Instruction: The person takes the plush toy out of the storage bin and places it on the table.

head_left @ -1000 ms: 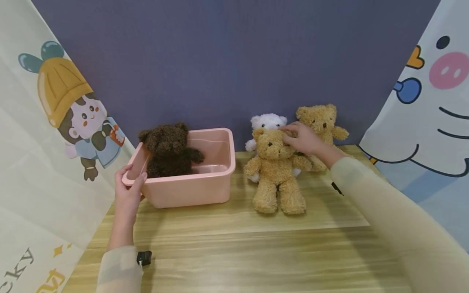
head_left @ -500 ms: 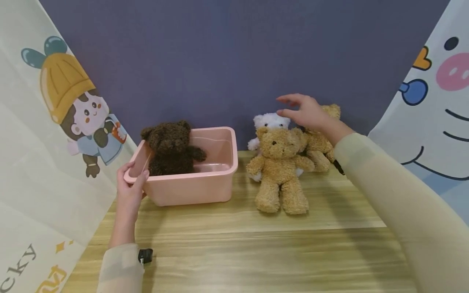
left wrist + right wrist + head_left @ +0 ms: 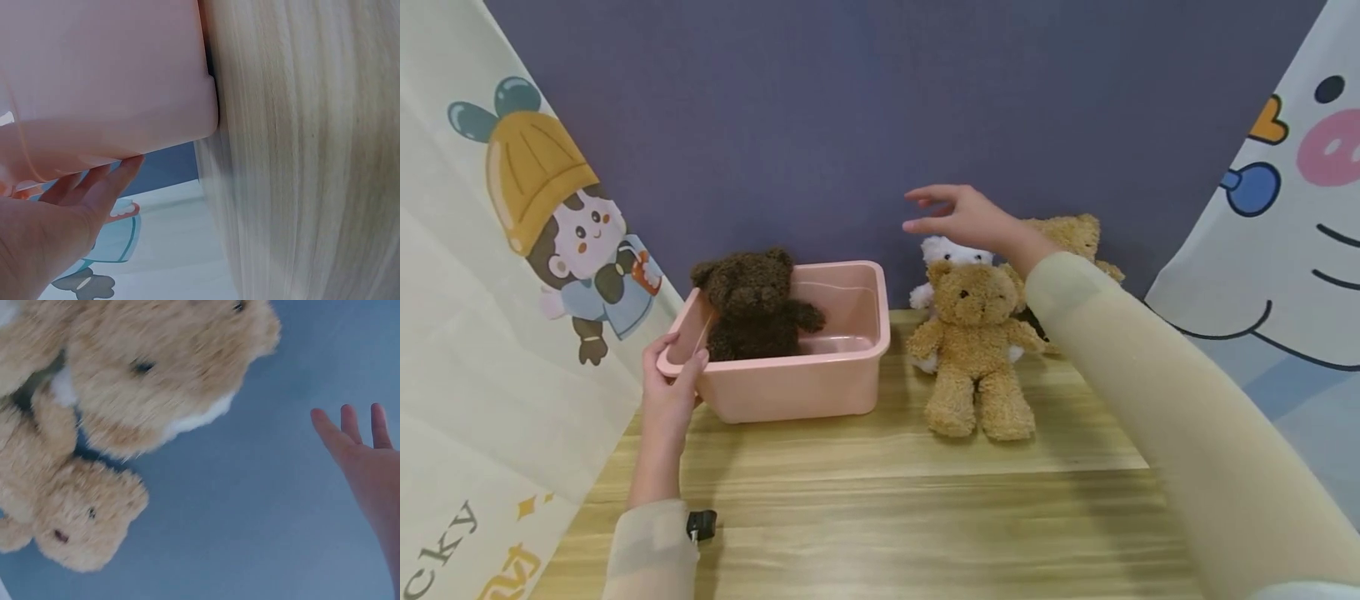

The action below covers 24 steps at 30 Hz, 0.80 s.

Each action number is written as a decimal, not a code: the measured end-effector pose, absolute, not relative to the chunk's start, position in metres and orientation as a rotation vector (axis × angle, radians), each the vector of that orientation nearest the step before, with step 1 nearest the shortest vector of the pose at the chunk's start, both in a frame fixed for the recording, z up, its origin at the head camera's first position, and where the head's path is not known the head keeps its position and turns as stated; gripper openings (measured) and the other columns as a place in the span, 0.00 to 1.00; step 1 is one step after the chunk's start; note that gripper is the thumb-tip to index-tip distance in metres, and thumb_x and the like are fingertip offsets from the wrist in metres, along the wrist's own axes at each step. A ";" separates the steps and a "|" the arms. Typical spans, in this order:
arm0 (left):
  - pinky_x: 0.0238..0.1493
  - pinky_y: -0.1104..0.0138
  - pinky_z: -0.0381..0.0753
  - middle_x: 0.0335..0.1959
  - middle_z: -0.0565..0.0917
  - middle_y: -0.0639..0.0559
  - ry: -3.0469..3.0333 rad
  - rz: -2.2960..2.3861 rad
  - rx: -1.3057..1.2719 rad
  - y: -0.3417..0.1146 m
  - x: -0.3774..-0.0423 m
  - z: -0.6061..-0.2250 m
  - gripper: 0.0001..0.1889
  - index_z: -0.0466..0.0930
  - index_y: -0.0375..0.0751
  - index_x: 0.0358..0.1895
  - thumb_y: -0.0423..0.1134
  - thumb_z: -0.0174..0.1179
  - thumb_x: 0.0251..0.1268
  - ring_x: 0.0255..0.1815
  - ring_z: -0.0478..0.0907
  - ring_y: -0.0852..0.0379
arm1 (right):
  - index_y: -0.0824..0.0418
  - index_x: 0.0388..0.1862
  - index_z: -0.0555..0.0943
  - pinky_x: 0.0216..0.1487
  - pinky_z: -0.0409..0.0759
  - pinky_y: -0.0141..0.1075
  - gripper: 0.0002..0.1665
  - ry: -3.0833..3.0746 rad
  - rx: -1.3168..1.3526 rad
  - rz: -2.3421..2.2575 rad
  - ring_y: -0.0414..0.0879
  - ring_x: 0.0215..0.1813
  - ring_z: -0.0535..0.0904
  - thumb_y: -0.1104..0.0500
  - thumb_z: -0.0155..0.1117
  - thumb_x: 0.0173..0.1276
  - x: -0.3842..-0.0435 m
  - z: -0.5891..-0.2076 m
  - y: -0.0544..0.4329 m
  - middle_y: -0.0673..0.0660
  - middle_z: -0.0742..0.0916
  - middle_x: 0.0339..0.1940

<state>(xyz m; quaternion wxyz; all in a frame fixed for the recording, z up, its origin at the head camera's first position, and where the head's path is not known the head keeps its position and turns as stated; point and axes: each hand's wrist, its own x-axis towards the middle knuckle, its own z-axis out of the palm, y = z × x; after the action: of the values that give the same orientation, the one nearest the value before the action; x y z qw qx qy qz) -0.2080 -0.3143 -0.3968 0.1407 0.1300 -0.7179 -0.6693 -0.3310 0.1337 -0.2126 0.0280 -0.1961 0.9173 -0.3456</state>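
My left hand (image 3: 670,392) grips the left rim of a pink plastic bin (image 3: 790,387), thumb over the edge and fingers against the outer wall. In the left wrist view those fingers (image 3: 103,187) lie along the bin's side. A dark brown teddy bear (image 3: 748,300) sits in the bin's left half. Above the bears on the right, my right hand (image 3: 958,217) is in the air with fingers extended, holding nothing. Just below it a tan teddy bear (image 3: 973,342) leans in front of a white teddy bear (image 3: 951,250), which is mostly hidden.
Another tan teddy bear (image 3: 1071,236) sits behind my right forearm, partly covered by it. A dark blue-grey wall (image 3: 820,125) stands behind the wooden table (image 3: 880,525). Printed white curtains (image 3: 490,400) hang at both sides.
My right hand has left the front tan bear's head, rising and then moving left over the bears. My left hand keeps its grip on the bin, and the bears stay about where they were.
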 end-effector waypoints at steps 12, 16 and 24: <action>0.40 0.76 0.82 0.84 0.57 0.45 -2.055 -1.943 0.363 -0.312 -0.212 -0.397 0.33 0.59 0.69 0.79 0.50 0.63 0.77 0.70 0.69 0.52 | 0.37 0.85 0.65 0.79 0.72 0.57 0.48 2.703 -0.704 -1.156 0.56 0.85 0.64 0.33 0.71 0.70 -0.349 -0.217 0.067 0.54 0.67 0.86; 0.40 0.75 0.82 0.84 0.56 0.47 -2.066 -1.952 0.363 -0.309 -0.215 -0.398 0.33 0.58 0.70 0.79 0.50 0.63 0.77 0.71 0.68 0.53 | 0.38 0.84 0.66 0.79 0.72 0.55 0.46 2.693 -0.741 -1.108 0.56 0.85 0.63 0.33 0.71 0.71 -0.353 -0.217 0.049 0.56 0.67 0.86; 0.36 0.77 0.82 0.82 0.58 0.48 -2.001 -1.977 0.400 -0.313 -0.212 -0.399 0.32 0.60 0.70 0.77 0.47 0.63 0.77 0.71 0.68 0.55 | 0.38 0.85 0.63 0.84 0.67 0.47 0.48 2.638 -0.848 -1.000 0.49 0.88 0.59 0.33 0.70 0.72 -0.359 -0.219 -0.011 0.50 0.63 0.88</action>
<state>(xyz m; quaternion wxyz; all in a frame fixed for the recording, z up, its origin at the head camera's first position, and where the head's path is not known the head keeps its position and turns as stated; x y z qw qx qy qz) -0.2125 -0.3128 -0.3986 0.1493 0.1393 -0.6964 -0.6880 -0.3588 -0.0110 -0.2194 0.0979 -0.2865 0.8912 -0.3377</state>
